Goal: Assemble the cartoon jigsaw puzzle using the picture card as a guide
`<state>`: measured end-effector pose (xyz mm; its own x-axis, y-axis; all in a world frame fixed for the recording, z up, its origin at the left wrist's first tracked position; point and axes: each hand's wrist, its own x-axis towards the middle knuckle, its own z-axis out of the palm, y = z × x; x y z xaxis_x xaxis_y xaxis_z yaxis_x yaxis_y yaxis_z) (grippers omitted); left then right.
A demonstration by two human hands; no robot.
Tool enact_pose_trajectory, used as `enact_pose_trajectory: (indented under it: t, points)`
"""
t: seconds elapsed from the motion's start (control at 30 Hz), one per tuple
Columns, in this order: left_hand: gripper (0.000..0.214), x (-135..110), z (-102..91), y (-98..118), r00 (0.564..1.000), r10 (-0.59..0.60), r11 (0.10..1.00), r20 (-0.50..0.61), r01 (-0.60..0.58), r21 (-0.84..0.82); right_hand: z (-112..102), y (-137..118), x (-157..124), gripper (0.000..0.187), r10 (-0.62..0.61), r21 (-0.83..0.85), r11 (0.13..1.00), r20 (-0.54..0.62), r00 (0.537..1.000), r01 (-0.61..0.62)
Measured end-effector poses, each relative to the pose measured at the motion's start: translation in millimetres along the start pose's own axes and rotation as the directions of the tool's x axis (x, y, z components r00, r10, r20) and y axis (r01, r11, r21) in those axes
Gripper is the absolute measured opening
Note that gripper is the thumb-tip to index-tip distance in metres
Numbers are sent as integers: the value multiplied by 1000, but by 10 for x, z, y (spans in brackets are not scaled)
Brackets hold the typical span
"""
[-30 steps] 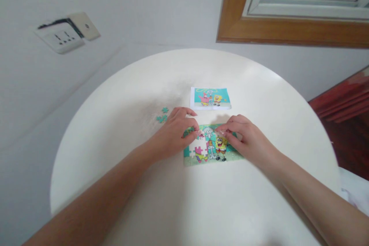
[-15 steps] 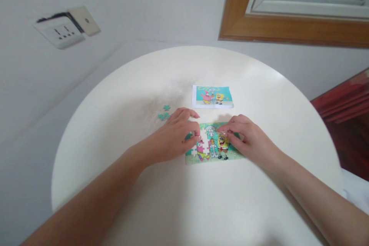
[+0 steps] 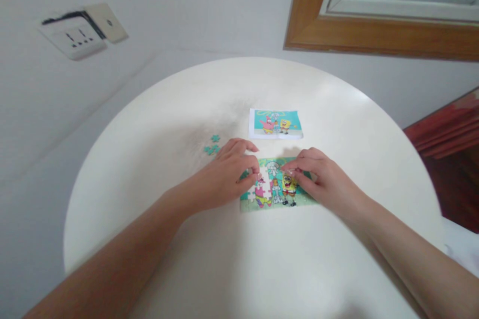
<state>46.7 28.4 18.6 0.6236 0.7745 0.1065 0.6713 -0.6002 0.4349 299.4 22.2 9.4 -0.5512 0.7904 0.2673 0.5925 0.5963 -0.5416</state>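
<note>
A partly assembled cartoon jigsaw puzzle [image 3: 277, 194] lies flat on the white round table, with white gaps on its left side around the pink starfish figure. My left hand [image 3: 234, 172] is over the puzzle's left part, thumb and a finger pinched together at the gap above the starfish. Whatever is between those fingertips is too small to make out. On the puzzle's right part rests my right hand [image 3: 320, 174], its thumb and fingers closed around a small, pale, shiny spot above the yellow figure. That spot is unclear. Its palm hides the puzzle's right end.
Several loose teal puzzle pieces [image 3: 212, 149] lie left of my left hand, partly behind it. A printed picture card [image 3: 277, 123] with the same figures lies beyond the puzzle. The round table [image 3: 157, 124] stands near a wall with a socket [image 3: 77, 40] and a wood-framed window [image 3: 366, 35].
Both hands stay at nearly the same places on the puzzle, fingers pinched as before. The whole view has shifted very slightly.
</note>
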Motion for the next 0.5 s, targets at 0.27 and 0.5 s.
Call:
enact_pose_trajectory:
  t: [0.27,0.5]
  points:
    - [17,18,37,106,1000,-9,999,-23,8,-48,2,18,-17,22,7,1,1000,2,1000,-7]
    - [17,17,74,176,1000,-5,999,21,7,-52,-8,7,-14,21,3,7,1000,-2,1000,-3]
